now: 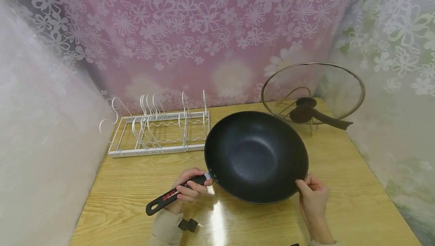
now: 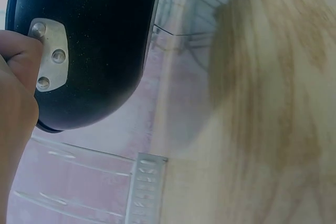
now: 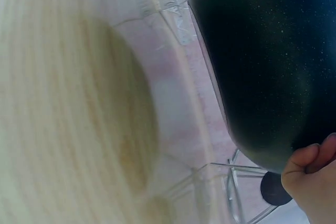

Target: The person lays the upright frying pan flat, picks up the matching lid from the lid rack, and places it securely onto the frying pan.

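Observation:
A black wok [image 1: 253,159] is held up above the wooden table, its dark inside facing the head camera. My left hand [image 1: 190,187] grips its black handle [image 1: 159,202] close to the bowl, fingers curled round it. In the left wrist view a riveted metal bracket [image 2: 54,56] joins handle and wok. My right hand [image 1: 314,195] pinches the rim on the opposite side, thumb over the edge and fingers beneath. The right wrist view shows the fingers [image 3: 310,163] against the wok's outer side. The wok's shadow falls on the tabletop below.
A white wire rack [image 1: 149,151] with upright dividers stands at the back left of the wooden table [image 1: 340,200]. At the back right, a glass lid [image 1: 334,91] with a dark knob leans in a wire stand [image 1: 310,130]. Curtained walls enclose the table's back and sides.

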{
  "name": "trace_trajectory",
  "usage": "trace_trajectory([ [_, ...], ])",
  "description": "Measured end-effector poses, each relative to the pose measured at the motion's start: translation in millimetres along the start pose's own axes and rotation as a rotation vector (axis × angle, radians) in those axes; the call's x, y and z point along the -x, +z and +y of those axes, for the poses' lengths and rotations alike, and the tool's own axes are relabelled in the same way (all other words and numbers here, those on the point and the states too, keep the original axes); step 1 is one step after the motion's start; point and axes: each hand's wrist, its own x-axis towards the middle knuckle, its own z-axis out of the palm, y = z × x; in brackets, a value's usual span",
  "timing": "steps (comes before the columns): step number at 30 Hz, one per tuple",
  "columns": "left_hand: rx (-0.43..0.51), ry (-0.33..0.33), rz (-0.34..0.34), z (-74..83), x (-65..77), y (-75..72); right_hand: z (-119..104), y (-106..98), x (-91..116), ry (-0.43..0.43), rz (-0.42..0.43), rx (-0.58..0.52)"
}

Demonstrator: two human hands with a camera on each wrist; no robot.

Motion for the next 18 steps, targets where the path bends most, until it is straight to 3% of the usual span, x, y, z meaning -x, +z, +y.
trace_trajectory([
  [18, 0.011, -0.003, 0.052, -0.8, 14.4, -26.7, 26, -14, 2, 0.075, 0.063, 0.124],
])
